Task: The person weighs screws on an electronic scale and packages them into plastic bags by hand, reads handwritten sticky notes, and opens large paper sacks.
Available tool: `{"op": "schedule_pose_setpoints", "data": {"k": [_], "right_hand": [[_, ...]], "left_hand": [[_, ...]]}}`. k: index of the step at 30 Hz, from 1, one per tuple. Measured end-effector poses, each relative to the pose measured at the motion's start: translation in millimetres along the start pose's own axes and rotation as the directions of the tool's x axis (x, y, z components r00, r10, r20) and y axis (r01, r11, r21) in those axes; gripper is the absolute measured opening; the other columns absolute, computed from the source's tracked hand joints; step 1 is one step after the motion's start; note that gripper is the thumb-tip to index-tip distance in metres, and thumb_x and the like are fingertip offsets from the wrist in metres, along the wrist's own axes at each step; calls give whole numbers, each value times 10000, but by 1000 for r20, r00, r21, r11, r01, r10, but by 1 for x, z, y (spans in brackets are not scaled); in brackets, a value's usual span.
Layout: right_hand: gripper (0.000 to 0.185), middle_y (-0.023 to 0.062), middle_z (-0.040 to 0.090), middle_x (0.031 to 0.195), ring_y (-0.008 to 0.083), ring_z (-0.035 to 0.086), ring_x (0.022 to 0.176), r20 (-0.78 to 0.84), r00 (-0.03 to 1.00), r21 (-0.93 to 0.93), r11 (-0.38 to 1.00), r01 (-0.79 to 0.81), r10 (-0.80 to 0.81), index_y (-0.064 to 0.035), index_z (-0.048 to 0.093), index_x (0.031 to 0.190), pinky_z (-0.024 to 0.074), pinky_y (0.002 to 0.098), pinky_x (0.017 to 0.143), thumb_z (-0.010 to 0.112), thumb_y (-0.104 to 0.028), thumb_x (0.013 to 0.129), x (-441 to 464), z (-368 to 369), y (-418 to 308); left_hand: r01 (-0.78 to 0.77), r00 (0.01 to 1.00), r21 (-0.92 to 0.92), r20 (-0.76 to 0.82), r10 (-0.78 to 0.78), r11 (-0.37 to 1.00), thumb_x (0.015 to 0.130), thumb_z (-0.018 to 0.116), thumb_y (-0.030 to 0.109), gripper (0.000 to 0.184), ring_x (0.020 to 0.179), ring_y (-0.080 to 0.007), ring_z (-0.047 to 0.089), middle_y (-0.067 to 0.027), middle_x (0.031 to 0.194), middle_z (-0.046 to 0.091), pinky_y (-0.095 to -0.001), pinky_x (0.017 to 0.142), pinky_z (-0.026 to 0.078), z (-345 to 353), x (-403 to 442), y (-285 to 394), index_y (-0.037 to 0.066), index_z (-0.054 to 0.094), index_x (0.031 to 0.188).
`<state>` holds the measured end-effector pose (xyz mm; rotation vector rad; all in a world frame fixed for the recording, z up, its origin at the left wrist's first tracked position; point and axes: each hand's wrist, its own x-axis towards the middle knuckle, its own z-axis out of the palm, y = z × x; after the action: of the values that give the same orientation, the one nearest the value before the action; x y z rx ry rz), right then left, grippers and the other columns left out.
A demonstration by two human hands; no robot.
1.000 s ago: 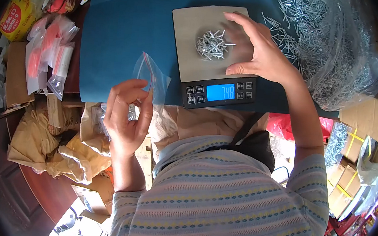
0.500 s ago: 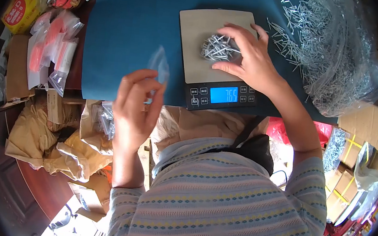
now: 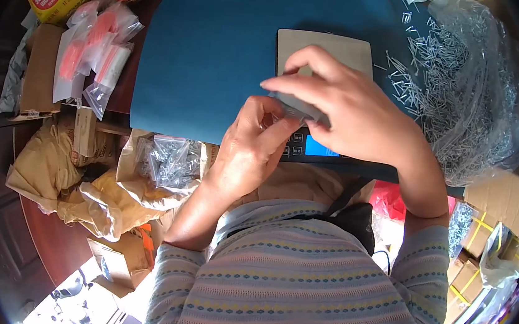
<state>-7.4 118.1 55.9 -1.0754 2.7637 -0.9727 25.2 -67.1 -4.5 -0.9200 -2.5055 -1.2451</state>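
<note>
My right hand (image 3: 358, 112) is curled over the scale, its fingers closed around a blurred grey bunch of screws (image 3: 299, 106). My left hand (image 3: 254, 139) meets it at the scale's near left corner. Its thumb and fingers are pinched on a small clear plastic bag, mostly hidden by the fingers. Under both hands lies the kitchen-type digital scale (image 3: 351, 49), with a beige plate. Part of its lit blue display (image 3: 320, 146) shows below my right hand, but the reading is covered.
Loose silver screws (image 3: 428, 59) spill from a large clear bag (image 3: 495, 110) on the right of the blue mat (image 3: 214, 51). At left are zip bags with red parts (image 3: 92, 46) and a carton (image 3: 42, 69). Filled small bags (image 3: 173, 161) sit in a paper bag below the table edge.
My right hand has lifted the screws off the scale plate and brought them nearer my body. My left hand has moved up and right with the clear bag to meet it. The view has shifted.
</note>
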Motion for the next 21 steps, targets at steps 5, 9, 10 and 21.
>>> {"op": "schedule_pose_setpoints", "data": {"k": [5, 9, 10, 21], "right_hand": [[545, 99, 506, 1133, 273, 546, 994, -261, 963, 109, 993, -36, 64, -87, 526, 1144, 467, 324, 799, 730, -77, 638, -10, -3, 39], [655, 105, 490, 1215, 289, 461, 1121, -178, 955, -85, 963, -256, 238, -98, 458, 1208, 331, 381, 964, 781, -284, 669, -24, 24, 61], [693, 113, 470, 1252, 288, 414, 1179, -186, 966, -132, 969, -208, 181, -93, 439, 1238, 322, 391, 981, 778, -275, 662, -24, 24, 60], [99, 17, 566, 704, 195, 563, 676, -251, 925, -121, 957, 262, -285, -95, 568, 698, 366, 359, 770, 659, -59, 683, 13, 9, -21]], "left_hand": [[17, 995, 31, -99, -14, 999, 701, 672, -75, 172, 734, -221, 561, -108, 963, 503, -309, 618, 470, -12, -2, -8, 17, 615, 835], [29, 975, -88, -217, -47, 996, 759, 629, -81, 135, 930, -253, 589, -170, 1104, 499, -293, 679, 526, -23, -2, -10, -8, 571, 858], [68, 974, -178, -200, -104, 982, 777, 613, -80, 124, 988, -262, 578, -192, 1144, 486, -293, 700, 539, -25, -7, -11, -14, 560, 868], [-89, 988, -505, -151, 14, 859, 791, 630, 8, 168, 1049, -327, 564, -282, 1200, 464, -369, 822, 528, -65, -22, -4, -15, 562, 942]]}}
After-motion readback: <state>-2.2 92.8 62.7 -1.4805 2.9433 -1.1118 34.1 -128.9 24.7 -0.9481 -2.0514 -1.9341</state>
